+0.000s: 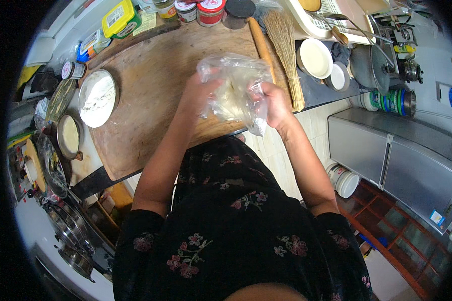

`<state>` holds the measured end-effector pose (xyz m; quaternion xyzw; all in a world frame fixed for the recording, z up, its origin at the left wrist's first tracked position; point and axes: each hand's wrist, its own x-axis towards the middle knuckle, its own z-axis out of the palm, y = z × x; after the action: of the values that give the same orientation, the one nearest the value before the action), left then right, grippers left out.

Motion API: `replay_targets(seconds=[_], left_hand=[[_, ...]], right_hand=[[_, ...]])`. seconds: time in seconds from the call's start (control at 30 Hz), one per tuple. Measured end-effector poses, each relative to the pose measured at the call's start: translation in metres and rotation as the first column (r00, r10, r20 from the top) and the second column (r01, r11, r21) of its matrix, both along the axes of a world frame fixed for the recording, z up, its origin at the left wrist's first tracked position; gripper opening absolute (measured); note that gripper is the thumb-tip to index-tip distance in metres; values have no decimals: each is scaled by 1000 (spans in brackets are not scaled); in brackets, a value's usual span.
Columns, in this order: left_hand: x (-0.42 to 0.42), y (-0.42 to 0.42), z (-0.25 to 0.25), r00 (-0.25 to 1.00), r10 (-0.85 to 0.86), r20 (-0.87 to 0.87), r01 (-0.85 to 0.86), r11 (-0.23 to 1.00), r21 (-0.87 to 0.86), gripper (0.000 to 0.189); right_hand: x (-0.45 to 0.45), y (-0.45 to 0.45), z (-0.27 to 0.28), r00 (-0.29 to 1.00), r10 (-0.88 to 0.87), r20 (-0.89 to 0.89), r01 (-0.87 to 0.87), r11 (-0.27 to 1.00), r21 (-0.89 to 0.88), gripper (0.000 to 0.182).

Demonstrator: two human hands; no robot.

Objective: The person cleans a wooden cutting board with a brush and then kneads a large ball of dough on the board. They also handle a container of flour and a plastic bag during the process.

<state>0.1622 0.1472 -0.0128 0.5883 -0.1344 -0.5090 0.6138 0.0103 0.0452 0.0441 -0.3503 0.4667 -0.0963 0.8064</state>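
Both my hands hold a clear plastic bag [235,66] over the front right part of a wooden board [150,82]. Inside it lies pale dough [231,99], seen through the creased plastic. My left hand [203,90], somewhat blurred, grips the bag's left side, with some fingers behind the film. On the right side, my right hand [273,101] has the plastic bunched between thumb and fingers. A bowl of white flour [97,98] stands at the board's left edge. Beyond my right hand, a wooden rolling pin [261,45] lies along the board's right side.
A straw brush [286,56] lies right of the rolling pin. Past it stand a cream bowl [315,58] and a white dish rack [297,19]. Jars, one red-lidded [211,13], and a yellow-lidded tub [118,19] line the back. A small pan [69,136] stands left, below the flour bowl.
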Motion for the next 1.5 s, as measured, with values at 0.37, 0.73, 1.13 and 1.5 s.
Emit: replay_targets(seconds=[0.37, 0.73, 1.13, 1.5], left_hand=[[6, 19, -1, 986, 100, -134, -86, 990, 112, 20], [8, 7, 32, 995, -37, 94, 29, 996, 82, 42], [-6, 35, -42, 992, -107, -69, 112, 991, 72, 26], [-18, 25, -45, 944, -4, -331, 3, 1000, -4, 23]], right_hand=[[17, -26, -16, 968, -22, -250, -10, 992, -128, 19], [-75, -30, 6, 985, -167, 35, 168, 917, -363, 47], [-109, -13, -41, 896, -378, 232, 327, 917, 230, 19], [-17, -7, -94, 939, 274, -206, -338, 837, -429, 19]])
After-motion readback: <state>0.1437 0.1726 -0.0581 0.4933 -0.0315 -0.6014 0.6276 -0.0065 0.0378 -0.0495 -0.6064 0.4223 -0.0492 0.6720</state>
